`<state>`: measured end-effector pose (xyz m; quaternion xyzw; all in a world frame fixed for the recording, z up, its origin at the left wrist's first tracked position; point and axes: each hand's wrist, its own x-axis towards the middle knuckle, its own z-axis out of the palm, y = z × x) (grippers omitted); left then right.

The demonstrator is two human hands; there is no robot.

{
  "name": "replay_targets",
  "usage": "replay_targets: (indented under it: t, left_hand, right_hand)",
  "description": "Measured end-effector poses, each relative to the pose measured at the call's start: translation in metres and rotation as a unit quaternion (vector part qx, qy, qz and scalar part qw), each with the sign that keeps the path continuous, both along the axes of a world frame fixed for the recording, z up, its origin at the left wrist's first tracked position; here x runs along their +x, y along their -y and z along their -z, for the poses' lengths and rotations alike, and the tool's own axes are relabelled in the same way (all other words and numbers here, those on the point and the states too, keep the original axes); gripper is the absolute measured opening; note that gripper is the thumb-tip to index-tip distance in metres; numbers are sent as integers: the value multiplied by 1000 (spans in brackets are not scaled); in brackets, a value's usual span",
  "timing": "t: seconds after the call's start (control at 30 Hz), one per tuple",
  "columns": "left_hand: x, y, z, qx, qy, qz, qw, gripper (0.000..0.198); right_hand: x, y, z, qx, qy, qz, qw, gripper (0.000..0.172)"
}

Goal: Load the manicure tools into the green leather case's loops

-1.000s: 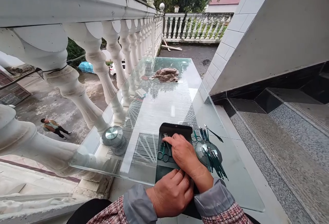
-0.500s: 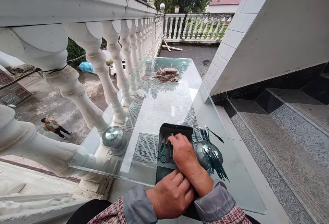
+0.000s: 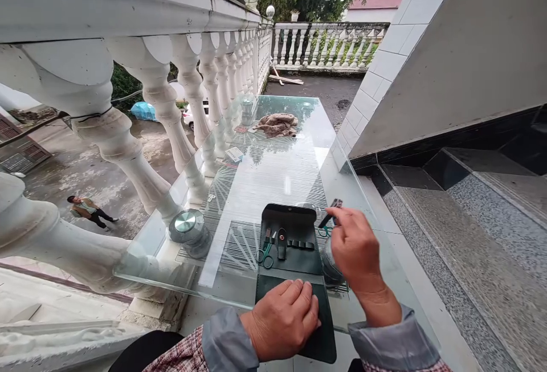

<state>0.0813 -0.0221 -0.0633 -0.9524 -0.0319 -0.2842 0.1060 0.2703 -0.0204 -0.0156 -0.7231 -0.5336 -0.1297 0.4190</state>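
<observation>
A dark green manicure case (image 3: 290, 264) lies unfolded on the glass table. Its upper part holds small green-handled scissors (image 3: 267, 255), a slim metal tool beside them, and a snapped leather sleeve (image 3: 281, 244); the row of loops to the right holds nothing visible. My left hand (image 3: 282, 318) rests on the lower flap, fingers curled together, thumb hidden. My right hand (image 3: 354, 244) is raised to the right of the case, its fingers pinching a dark nail clipper (image 3: 329, 218) with a silver end. Another green scissor handle (image 3: 323, 231) shows beneath it. My hand hides most loose tools there.
A glass table (image 3: 273, 184) runs alongside the white balustrade (image 3: 145, 127). A crumpled brown cloth (image 3: 277, 125) and a small card (image 3: 235, 154) lie farther back. Stone steps (image 3: 470, 235) rise on the right. Below the railing a person (image 3: 90, 211) is in the yard.
My right hand has moved from the case to the right and now grips a nail clipper. The leather sleeve and loops are uncovered. My left hand stays low, on the flap.
</observation>
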Motion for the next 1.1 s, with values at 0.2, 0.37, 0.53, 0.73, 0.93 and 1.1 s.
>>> replay_targets:
  t: [0.2, 0.37, 0.53, 0.73, 0.93, 1.1]
  left_hand:
    - [-2, -3, -3, -15, -14, -26, 999, 25]
    - [-2, -3, -1, -10, -29, -23, 999, 25]
    - [-2, -4, -1, -8, -26, -19, 999, 25]
    - [-2, -4, -1, -9, -6, -17, 1000, 25]
    - [-2, -4, -2, -7, -4, -19, 1000, 25]
    - [-1, -3, 0, -3, -4, -16, 1000, 26]
  right_hand:
    - [22, -5, 17, -112, 26, 17, 993, 41]
    - [9, -13, 29, -200, 81, -10, 976, 41]
    - [10, -14, 35, -251, 120, -23, 960, 43]
    - [10, -11, 33, -265, 143, -9, 953, 45]
    - [0, -1, 28, -280, 173, -44, 943, 41]
    - [4, 1, 33, -298, 178, -21, 938, 37]
